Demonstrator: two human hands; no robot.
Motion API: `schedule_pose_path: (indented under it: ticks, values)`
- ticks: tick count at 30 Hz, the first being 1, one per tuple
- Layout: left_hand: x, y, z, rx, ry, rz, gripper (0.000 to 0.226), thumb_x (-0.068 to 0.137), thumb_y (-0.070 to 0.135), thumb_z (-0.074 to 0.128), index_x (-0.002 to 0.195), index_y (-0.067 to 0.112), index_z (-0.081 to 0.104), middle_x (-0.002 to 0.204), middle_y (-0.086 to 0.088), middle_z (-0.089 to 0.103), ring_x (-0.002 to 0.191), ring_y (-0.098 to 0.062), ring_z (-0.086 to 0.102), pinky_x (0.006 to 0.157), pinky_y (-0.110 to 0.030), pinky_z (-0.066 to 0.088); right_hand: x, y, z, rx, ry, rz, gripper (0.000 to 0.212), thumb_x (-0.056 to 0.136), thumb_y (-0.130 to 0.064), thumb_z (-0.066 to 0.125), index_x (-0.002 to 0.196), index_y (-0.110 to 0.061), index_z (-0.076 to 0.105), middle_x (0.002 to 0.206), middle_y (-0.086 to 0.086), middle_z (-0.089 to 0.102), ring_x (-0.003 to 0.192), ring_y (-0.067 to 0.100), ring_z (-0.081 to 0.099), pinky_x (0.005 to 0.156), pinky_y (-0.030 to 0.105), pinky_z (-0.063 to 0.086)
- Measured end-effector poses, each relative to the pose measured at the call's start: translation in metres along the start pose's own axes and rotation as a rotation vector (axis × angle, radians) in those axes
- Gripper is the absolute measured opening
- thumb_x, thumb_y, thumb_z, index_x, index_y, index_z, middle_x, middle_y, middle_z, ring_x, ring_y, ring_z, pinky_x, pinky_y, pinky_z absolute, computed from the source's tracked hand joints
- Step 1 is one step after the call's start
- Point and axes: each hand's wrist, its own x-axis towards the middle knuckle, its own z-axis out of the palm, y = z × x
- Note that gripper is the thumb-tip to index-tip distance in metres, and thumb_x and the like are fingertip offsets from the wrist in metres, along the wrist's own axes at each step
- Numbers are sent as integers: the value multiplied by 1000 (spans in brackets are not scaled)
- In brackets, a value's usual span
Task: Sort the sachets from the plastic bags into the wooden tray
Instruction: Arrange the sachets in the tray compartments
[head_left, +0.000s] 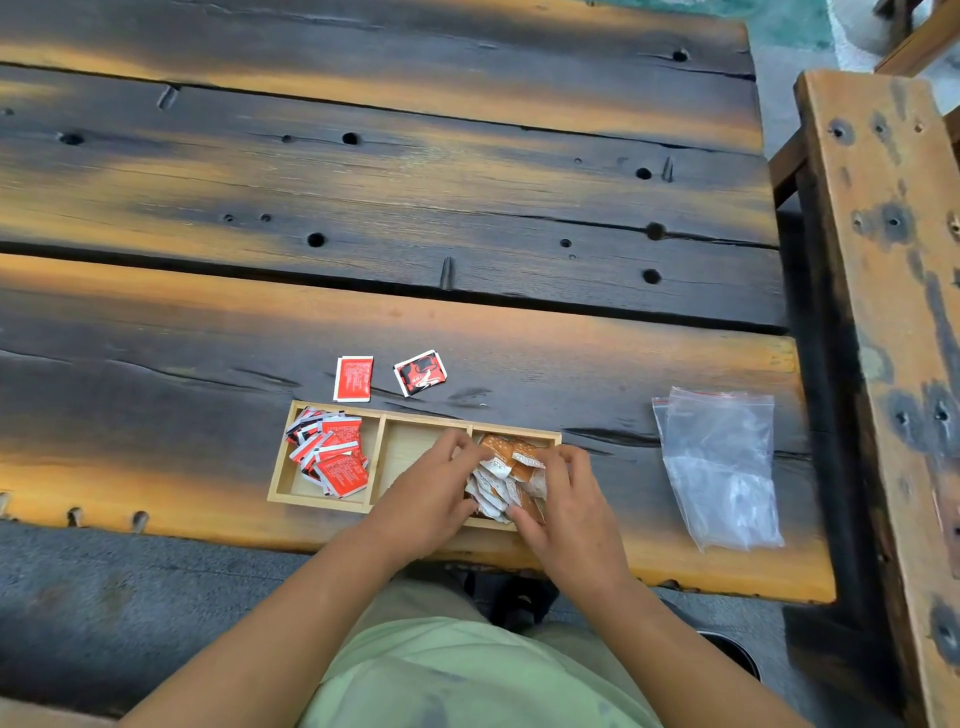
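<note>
A wooden tray with three compartments lies near the table's front edge. Its left compartment holds several red sachets. The middle compartment shows bare wood. In the right compartment lies a pile of orange and white sachets. My left hand and my right hand both have curled fingers on that pile, one at each side. Two loose red sachets lie on the table just behind the tray.
Clear plastic bags lie flat on the table to the right of the tray. A wooden bench runs along the table's right side. The dark plank table stretches far behind the tray.
</note>
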Motion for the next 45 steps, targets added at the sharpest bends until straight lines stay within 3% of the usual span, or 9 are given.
schedule_pose_path:
  ticks: [3, 6, 11, 15, 24, 29, 33, 38, 45]
  values:
    - [4, -6, 4, 62, -44, 61, 68, 87, 16, 68, 146, 29, 38, 150, 10, 27, 107, -14, 54, 88, -21, 42, -2, -3, 5, -29, -120, 38, 75, 87, -56, 61, 146, -22, 28, 147, -4, 26, 104, 19, 63, 72, 32, 55]
    - [11, -17, 12, 51, -68, 83, 74, 84, 21, 72, 148, 29, 37, 158, 12, 23, 137, -14, 40, 106, -32, 42, 0, -7, 10, -68, -154, 69, 84, 87, -61, 57, 151, -21, 20, 154, -4, 22, 116, 20, 60, 81, 37, 57]
    - [15, -31, 15, 4, -142, 97, 82, 84, 23, 73, 153, 35, 29, 162, 17, 17, 143, -10, 34, 111, -33, 38, 5, -11, 15, -153, -183, 91, 88, 89, -59, 57, 155, -16, 17, 160, 0, 21, 134, 21, 46, 92, 39, 53]
    - [18, -32, 12, 24, -112, 116, 69, 90, 23, 66, 151, 35, 35, 161, 19, 22, 127, -14, 53, 102, -34, 46, 7, -14, 19, -156, -158, 112, 72, 94, -48, 55, 153, -17, 25, 158, 0, 27, 129, 23, 50, 89, 39, 54]
    - [28, -30, 14, 91, -96, 132, 62, 93, 28, 63, 149, 36, 38, 159, 19, 29, 127, -13, 54, 99, -35, 48, 10, -13, 17, -167, -88, 95, 48, 99, -29, 54, 145, -21, 44, 152, -6, 43, 121, 21, 58, 83, 38, 56]
    - [34, -25, 12, 118, -29, 144, 45, 92, 36, 62, 136, 31, 56, 148, 14, 48, 123, -17, 58, 94, -37, 51, 15, -5, 17, -106, -14, 41, 27, 95, -23, 60, 121, -25, 68, 117, -7, 71, 95, 22, 66, 71, 39, 58]
    - [31, -27, 11, 139, -33, 185, 39, 93, 37, 60, 130, 25, 59, 141, 11, 53, 115, -18, 61, 87, -38, 53, 16, -1, 16, -110, -29, 15, 19, 95, -23, 60, 108, -23, 73, 99, -5, 76, 84, 20, 62, 66, 36, 55]
    - [22, -21, 5, 65, -1, 213, 29, 94, 38, 58, 116, 19, 59, 116, 6, 60, 100, -19, 59, 78, -36, 50, 15, 1, 8, 13, 17, 24, 16, 97, -26, 57, 90, -26, 72, 78, -12, 65, 81, 10, 45, 72, 27, 32]
    - [19, -13, 1, -169, -38, 47, 21, 98, 40, 52, 109, 21, 52, 81, 4, 63, 73, -18, 57, 67, -41, 47, 31, -2, -7, 235, -64, 100, 18, 101, -24, 49, 92, -18, 64, 78, -4, 66, 72, 15, 61, 65, 38, 51]
